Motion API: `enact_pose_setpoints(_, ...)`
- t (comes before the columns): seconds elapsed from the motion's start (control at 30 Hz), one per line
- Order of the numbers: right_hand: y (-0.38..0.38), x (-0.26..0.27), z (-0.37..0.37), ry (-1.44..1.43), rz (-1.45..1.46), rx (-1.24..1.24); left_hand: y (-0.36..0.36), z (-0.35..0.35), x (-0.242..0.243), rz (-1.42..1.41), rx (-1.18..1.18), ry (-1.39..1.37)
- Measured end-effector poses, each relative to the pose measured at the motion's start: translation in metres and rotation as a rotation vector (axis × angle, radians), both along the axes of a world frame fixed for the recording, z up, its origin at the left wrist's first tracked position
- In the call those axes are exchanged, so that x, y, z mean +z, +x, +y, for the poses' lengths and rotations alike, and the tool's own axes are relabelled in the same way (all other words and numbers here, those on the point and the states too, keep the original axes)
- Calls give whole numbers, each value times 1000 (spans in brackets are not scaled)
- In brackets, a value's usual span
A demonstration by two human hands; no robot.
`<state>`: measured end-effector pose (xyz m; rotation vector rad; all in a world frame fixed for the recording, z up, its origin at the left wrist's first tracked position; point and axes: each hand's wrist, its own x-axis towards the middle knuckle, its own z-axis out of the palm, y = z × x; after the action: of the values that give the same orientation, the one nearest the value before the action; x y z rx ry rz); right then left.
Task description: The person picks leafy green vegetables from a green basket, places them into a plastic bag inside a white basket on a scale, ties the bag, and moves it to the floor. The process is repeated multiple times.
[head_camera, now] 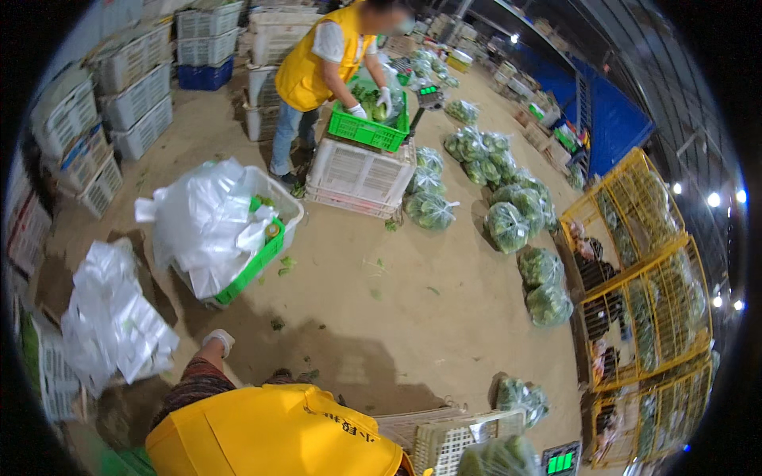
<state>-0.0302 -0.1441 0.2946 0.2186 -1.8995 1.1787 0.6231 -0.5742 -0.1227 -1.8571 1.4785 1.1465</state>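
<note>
My left hand, in a white glove, is near the lower left, past a dark patterned sleeve and my yellow vest. It hangs over the floor, below a white crate heaped with clear plastic bags, with a green crate edge beside them. No object shows in it; its fingers are too small to read. My right hand is out of view. At the bottom right, a bag of green vegetables stands by a pale slatted crate and a scale display.
A co-worker in a yellow vest handles leafy vegetables in a green crate on a white crate. Bagged vegetables line the floor. Yellow cage racks stand right; stacked crates and more plastic bags stand left.
</note>
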Motion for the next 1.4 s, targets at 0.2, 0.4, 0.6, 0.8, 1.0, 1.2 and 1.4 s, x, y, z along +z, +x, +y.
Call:
enact_pose_setpoints(0.2, 47, 111, -96, -687, -168, 1074, -173, -94, 2, 378, -283, -379)
enact_pose_setpoints(0.4, 46, 92, -211, -933, -281, 1094, -467, -68, 90, 1309, 164, 890)
enact_pose_setpoints(0.6, -46, 43, -293, -847, -635, 1238, -551, -108, 194, 2172, 388, 1748)
enact_pose_setpoints(0.8, -142, -6, -376, -170, -917, 1330, -555, -206, 227, 1588, 607, 890)
enact_pose_setpoints(1.0, -200, -27, -457, 91, -1188, 1367, -625, -252, 192, 1158, 458, 411)
enact_pose_setpoints(1.2, -300, -68, -490, 66, -1311, 1208, -731, -312, 136, 931, 395, 485)
enact_pose_setpoints(1.4, -373, -76, -495, -82, -1375, 820, -898, -358, 136, 832, -136, 209)
